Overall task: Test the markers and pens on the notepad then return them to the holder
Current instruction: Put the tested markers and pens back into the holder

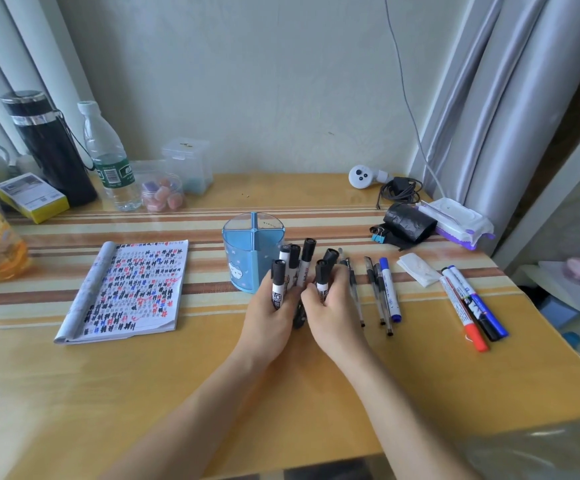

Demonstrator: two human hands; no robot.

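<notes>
My left hand [270,318] and my right hand [333,313] meet at the table's middle, and both grip a bunch of black-capped markers [299,268] held upright, caps up. Just behind them stands the blue round holder [247,247], divided into compartments. The notepad [129,289], covered in black, red and blue test marks, lies open to the left. On the table to the right lie several gel pens [375,292], a blue-capped marker [389,289], and a trio of red, black and blue markers [468,306].
At the back left stand a black flask [49,147], a water bottle [108,157], clear boxes [188,164] and a yellow box [30,197]. At the back right lie a black roll [409,221], binder clips, a wipes pack [458,220] and a cable.
</notes>
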